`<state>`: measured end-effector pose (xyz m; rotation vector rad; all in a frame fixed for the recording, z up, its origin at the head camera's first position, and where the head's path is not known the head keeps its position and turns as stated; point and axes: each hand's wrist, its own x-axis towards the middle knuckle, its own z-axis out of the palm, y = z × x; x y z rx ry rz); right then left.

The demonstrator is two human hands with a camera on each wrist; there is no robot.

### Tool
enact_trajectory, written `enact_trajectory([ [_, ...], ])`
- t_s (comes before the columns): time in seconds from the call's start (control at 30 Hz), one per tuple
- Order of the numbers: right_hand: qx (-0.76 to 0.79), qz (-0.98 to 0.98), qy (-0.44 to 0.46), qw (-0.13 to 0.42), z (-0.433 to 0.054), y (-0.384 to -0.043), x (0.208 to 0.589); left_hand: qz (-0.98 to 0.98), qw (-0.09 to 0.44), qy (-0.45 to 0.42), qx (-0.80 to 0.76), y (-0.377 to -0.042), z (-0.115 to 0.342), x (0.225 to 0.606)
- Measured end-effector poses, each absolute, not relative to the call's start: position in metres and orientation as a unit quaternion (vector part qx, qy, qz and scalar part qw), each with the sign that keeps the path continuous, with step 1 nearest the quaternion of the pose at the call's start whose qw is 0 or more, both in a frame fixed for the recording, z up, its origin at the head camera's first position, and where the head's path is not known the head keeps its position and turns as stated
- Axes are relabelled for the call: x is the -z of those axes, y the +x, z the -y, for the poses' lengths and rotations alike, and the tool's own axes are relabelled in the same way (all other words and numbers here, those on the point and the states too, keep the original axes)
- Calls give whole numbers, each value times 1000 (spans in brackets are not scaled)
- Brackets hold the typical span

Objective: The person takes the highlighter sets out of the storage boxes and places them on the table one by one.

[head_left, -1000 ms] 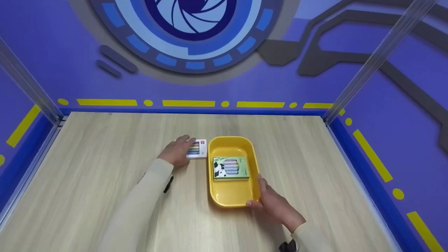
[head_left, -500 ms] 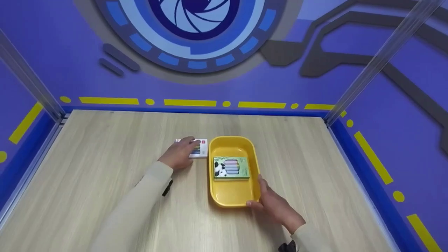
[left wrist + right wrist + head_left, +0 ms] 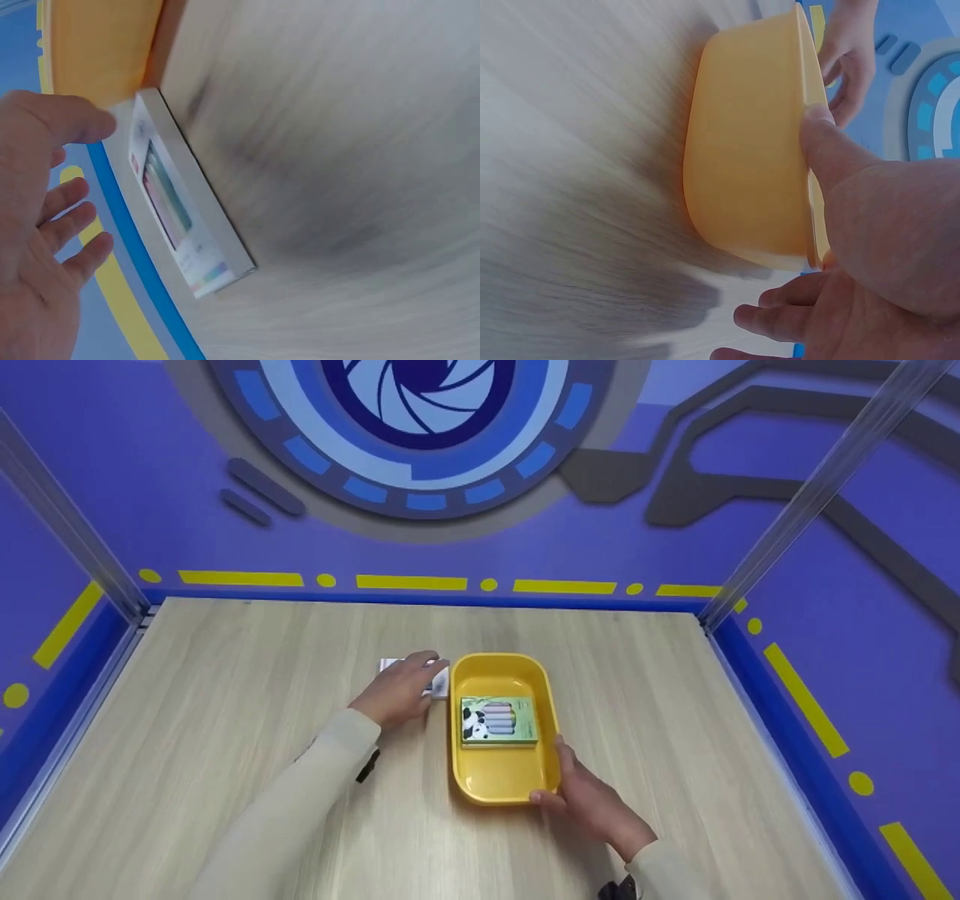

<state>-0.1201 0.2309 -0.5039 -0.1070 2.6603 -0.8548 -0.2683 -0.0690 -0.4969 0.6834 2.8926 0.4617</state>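
Perhaps pushing frame-right, the spread left hand (image 3: 396, 691) jams the white box (image 3: 166, 196) against the tray (image 3: 501, 778) the right hand (image 3: 590, 801) grips

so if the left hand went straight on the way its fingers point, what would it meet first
Probably the yellow tub, at its left rim, just past the left hand in the head view. Height is hard to judge, though, so it might pass over that rim.

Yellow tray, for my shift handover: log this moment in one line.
left hand: over white box | right hand: touching yellow tray | green box: inside tray
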Motion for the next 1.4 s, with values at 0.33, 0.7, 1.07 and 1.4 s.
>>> enact_trajectory([
  [0.33, 301, -938, -50, 164, -232, -120, 502, -939, -10, 302, -162, -263, 47, 488],
  [0.7, 295, -938, -51, 174, -230, -123, 501, -930, 44, 331, -156, -256, 26, 483],
  [1.07, 285, -942, -43, 172, -231, -121, 503, -929, 134, 320, -125, -249, 11, 483],
  [1.4, 287, -941, -41, 172, -232, -121, 503, -929, 141, 323, -109, -250, 3, 489],
])
